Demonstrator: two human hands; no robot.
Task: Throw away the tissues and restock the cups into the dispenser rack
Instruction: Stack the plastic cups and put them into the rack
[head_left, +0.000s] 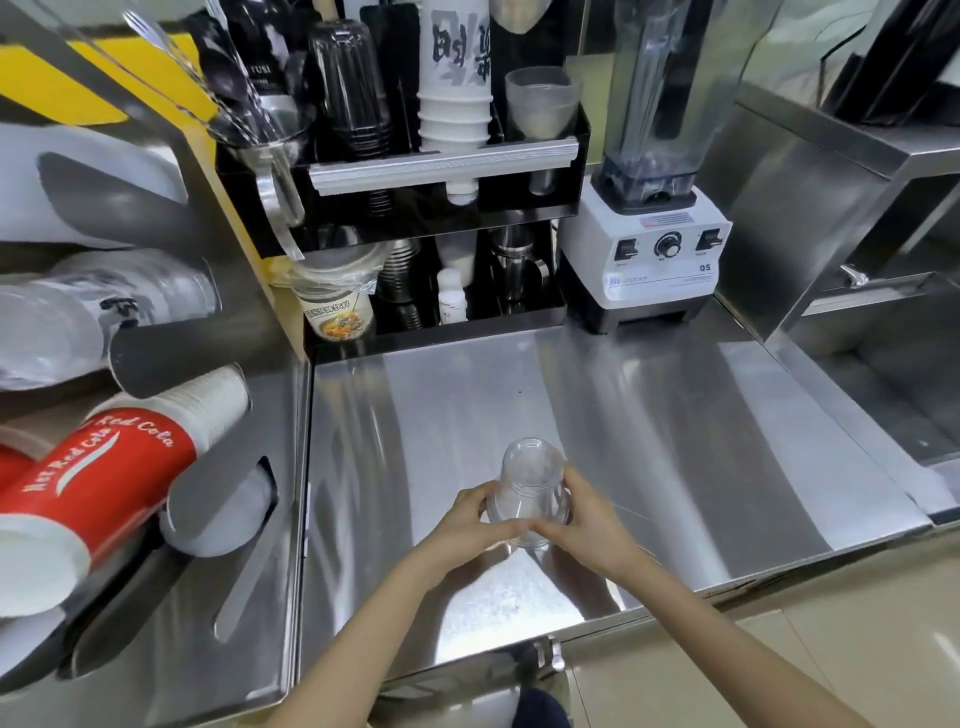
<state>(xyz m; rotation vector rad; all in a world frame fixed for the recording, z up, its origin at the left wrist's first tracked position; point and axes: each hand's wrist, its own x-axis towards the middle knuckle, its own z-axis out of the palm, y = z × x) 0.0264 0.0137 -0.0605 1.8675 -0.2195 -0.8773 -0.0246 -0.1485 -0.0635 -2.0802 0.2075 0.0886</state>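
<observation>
A clear plastic cup stack (530, 491) stands upside down on the steel counter (675, 441), near its front edge. My left hand (480, 525) grips its left side and my right hand (589, 519) grips its right side, fingertips meeting at the wide rim. The steel dispenser rack (197, 519) runs along the left, with red cola paper cups (98, 483) and clear cups (93, 312) poking out of its slots. No tissues are in view.
A black organiser (441, 171) at the back holds cup stacks, spoons and jugs. A white blender (649, 208) stands to its right. A steel sink (883, 374) lies at the far right. A printed cup (337, 306) sits under the organiser.
</observation>
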